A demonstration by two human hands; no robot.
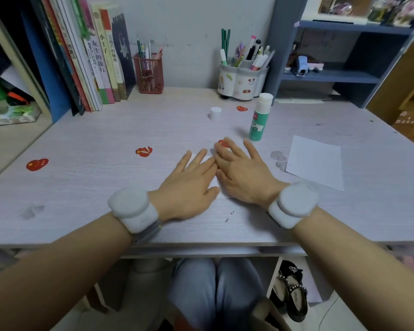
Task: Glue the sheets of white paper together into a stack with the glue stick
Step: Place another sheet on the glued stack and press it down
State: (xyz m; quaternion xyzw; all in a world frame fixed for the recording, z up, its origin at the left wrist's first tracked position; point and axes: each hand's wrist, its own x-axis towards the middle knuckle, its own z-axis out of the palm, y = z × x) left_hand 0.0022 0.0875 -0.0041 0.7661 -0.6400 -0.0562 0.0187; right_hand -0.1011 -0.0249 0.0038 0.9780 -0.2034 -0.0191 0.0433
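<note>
Both hands lie flat, side by side, on a small white sheet of paper (207,158) at the middle of the desk; the hands hide most of it. My left hand (189,185) presses it with straight fingers, and my right hand (242,173) does the same just to the right. A green glue stick (259,118) with a white top stands upright beyond my right hand. Its white cap (215,113) stands apart, farther back to the left. Another white sheet (316,161) lies flat to the right of my right hand.
Red heart stickers (37,164) dot the desk (105,187). At the back stand a row of books (93,60), a red mesh pen cup (150,72) and a white pen holder (243,80). A blue-grey shelf unit (332,77) rises at the back right.
</note>
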